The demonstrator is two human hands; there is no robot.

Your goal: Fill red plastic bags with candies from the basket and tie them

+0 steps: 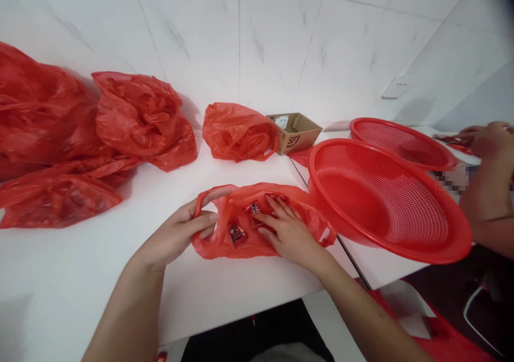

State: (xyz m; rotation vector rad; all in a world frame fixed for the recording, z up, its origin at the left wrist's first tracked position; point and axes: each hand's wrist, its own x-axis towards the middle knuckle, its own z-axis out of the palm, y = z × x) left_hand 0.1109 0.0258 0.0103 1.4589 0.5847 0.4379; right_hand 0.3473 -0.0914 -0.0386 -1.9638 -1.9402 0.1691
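A red plastic bag (219,247) lies on the white table in front of me with its mouth turned up. At its left end, my left hand (180,231) holds the handle, with the thumb and fingers in the handle loop. My right hand (291,233) reaches into the mouth, its fingers spread over small dark red packets. One packet (237,233) shows left of the fingertips. Another packet (256,212) with white lettering lies partly beneath the fingers. The bag's right handle is loose near my right wrist.
Several full red bags (140,115) stand along the wall at left. A crumpled red bag (236,132) and a small open cardboard box (295,132) sit at the back. Two red perforated baskets (421,212) stand at right, beside another person's arm (492,174). A seam divides the tabletop.
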